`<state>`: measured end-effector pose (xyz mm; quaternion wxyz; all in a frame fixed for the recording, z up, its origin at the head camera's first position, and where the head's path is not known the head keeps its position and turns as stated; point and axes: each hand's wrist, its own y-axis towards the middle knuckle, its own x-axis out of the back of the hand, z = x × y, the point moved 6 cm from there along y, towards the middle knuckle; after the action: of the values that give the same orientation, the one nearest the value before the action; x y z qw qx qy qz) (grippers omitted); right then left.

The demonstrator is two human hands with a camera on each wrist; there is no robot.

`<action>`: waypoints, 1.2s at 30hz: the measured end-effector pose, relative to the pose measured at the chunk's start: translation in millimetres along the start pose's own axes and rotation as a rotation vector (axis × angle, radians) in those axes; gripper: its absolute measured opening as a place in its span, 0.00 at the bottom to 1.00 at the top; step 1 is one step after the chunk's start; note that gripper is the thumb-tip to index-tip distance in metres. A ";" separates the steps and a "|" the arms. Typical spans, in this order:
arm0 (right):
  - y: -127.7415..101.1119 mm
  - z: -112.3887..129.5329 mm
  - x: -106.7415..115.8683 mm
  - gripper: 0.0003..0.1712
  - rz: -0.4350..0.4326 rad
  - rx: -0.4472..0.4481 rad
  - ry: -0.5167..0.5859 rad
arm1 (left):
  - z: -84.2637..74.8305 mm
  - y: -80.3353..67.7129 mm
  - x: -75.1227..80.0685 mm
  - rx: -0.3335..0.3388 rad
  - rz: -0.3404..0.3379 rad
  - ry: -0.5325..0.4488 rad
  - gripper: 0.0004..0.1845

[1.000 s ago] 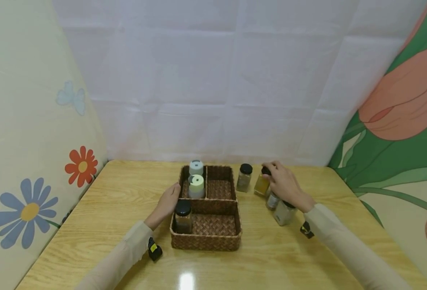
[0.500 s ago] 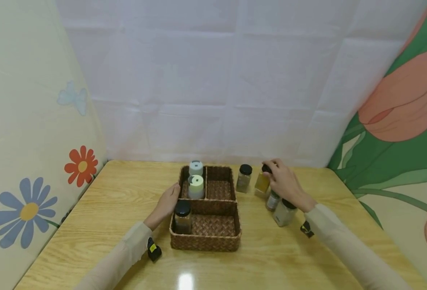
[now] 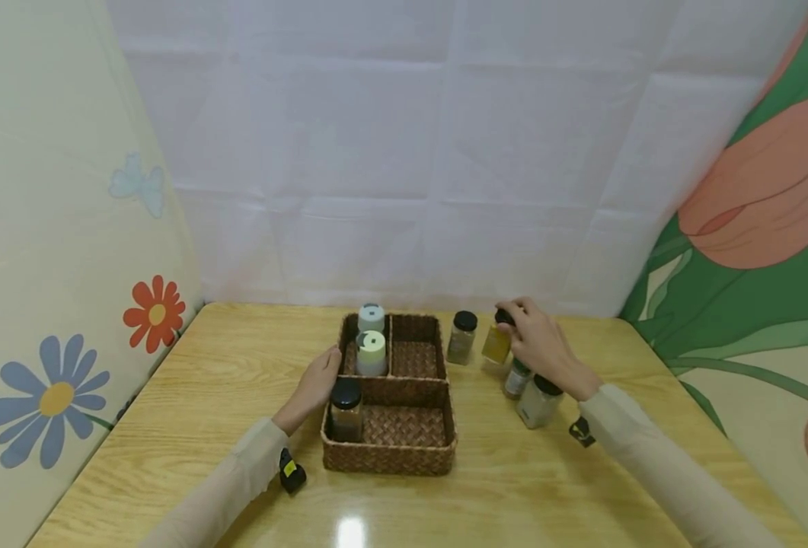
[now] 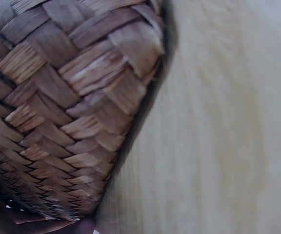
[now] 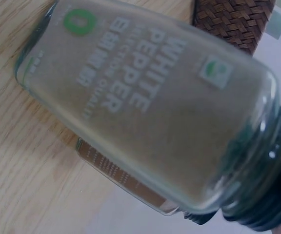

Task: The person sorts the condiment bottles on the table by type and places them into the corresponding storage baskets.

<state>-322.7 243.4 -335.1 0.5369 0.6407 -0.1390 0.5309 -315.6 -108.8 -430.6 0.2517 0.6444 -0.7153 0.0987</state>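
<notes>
yellow spice jar (image 3: pixel 496 342): glass, black cap, yellow powder | gripped at cap by right hand (image 3: pixel 539 348) | upright, near table's far edge, right of woven basket (image 3: pixel 390 449) | left hand (image 3: pixel 316 384) rests against basket's left wall

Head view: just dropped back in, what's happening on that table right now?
A person sits at a wooden table with a woven basket in front of them. The left hand rests against the basket's left side. The right hand grips a yellow spice jar by its black cap, to the right of the basket. Three jars already stand inside the basket: two pale-capped ones in the back left compartment, a black-capped one in front. Three more wait on the table beside the right hand.
</notes>
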 end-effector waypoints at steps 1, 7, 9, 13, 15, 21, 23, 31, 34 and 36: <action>0.0 0.2 0.2 0.19 -0.001 0.003 -0.004 | 0.4 -0.1 -0.3 0.001 0.002 -0.001 0.27; -0.2 1.1 0.8 0.19 -0.003 0.011 -0.009 | 1.4 -0.6 -0.6 0.001 0.002 -0.005 0.27; 0.1 1.2 1.0 0.19 0.000 0.008 -0.004 | 1.3 -0.8 -0.2 -0.004 0.002 -0.002 0.27; 0.8 1.2 1.9 0.22 0.008 -0.005 0.007 | 1.4 -1.4 -0.1 -0.011 0.009 -0.005 0.28; 1.1 2.1 2.3 0.23 0.010 -0.006 0.007 | 1.2 -1.8 0.0 -0.016 0.011 -0.010 0.28; 1.6 7.1 3.2 0.24 0.012 0.014 0.005 | 1.3 -1.7 -0.2 -0.006 0.012 -0.016 0.27; 1.5 8.2 3.3 0.24 0.010 0.015 0.010 | 1.2 -1.7 -0.7 0.003 0.016 -0.021 0.27; 2.6 15.0 8.3 0.23 -0.026 0.041 0.013 | -1.9 -2.7 0.3 -0.031 -0.001 -0.005 0.27; 3.4 19.9 11.6 0.23 -0.045 0.062 0.012 | -2.5 -2.9 1.2 -0.036 -0.002 0.002 0.27; 4.1 23.3 13.9 0.23 -0.057 0.076 0.011 | -2.3 -3.0 1.2 -0.036 0.000 0.002 0.27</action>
<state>-307.9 227.8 -318.1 0.5278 0.6615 -0.0973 0.5239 -312.2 -109.3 -428.6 0.2640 0.6396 -0.7167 0.0863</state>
